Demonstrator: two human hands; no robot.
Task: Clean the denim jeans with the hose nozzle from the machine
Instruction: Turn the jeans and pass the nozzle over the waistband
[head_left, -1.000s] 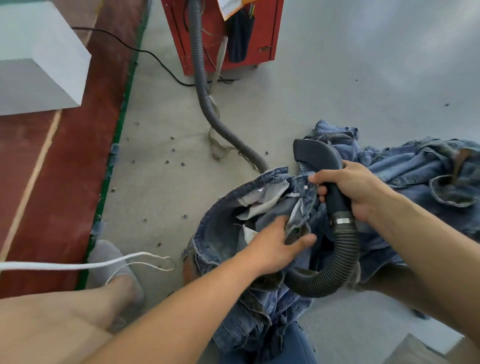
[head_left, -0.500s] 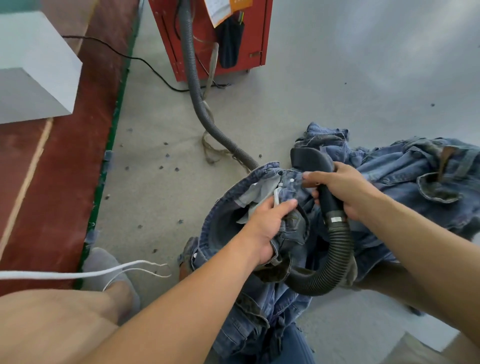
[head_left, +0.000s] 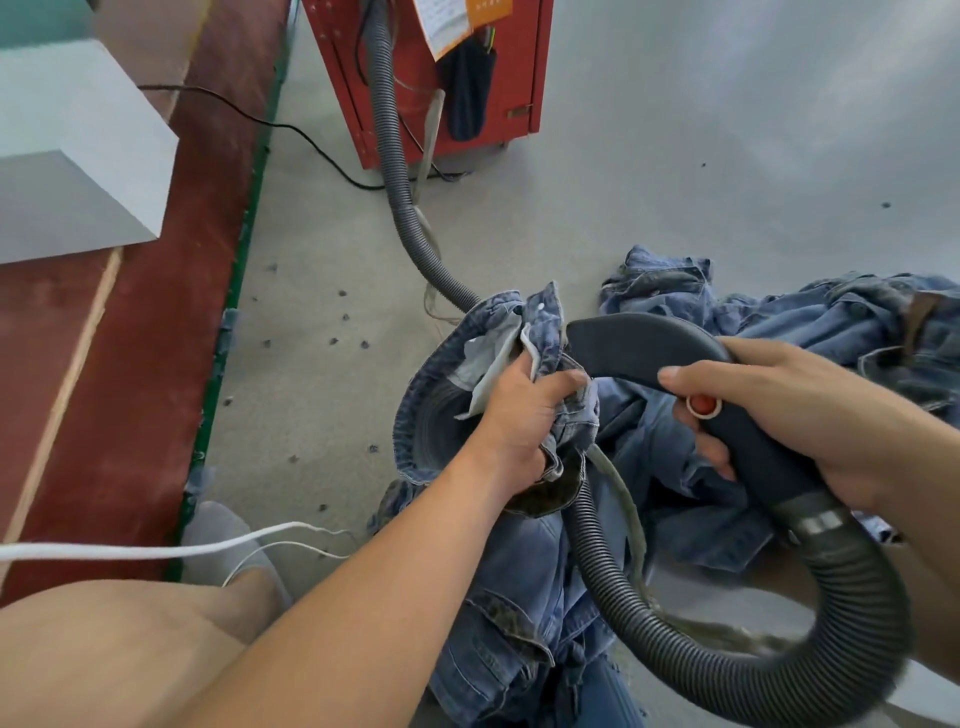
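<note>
A pair of blue denim jeans (head_left: 524, 587) lies in front of me, its waistband (head_left: 415, 415) turned open so the white pocket lining (head_left: 491, 364) shows. My left hand (head_left: 524, 410) grips the waistband and the lining. My right hand (head_left: 789, 415) holds the black hose nozzle (head_left: 649, 348) by its handle, near a red button (head_left: 702, 405). The nozzle's tip points left and sits against the jeans just above my left hand. The grey ribbed hose (head_left: 701, 644) loops below my right hand.
The hose (head_left: 387, 150) runs back across the grey floor to a red machine (head_left: 441, 78). A pile of more denim (head_left: 831, 332) lies at the right. A white box (head_left: 78, 150) stands on the red floor strip at the left. A white cord (head_left: 156, 551) crosses my leg.
My right hand has swung the nozzle so its tip points left at the waistband. My left hand has shifted up to bunch the waistband and lining. The view has moved closer.
</note>
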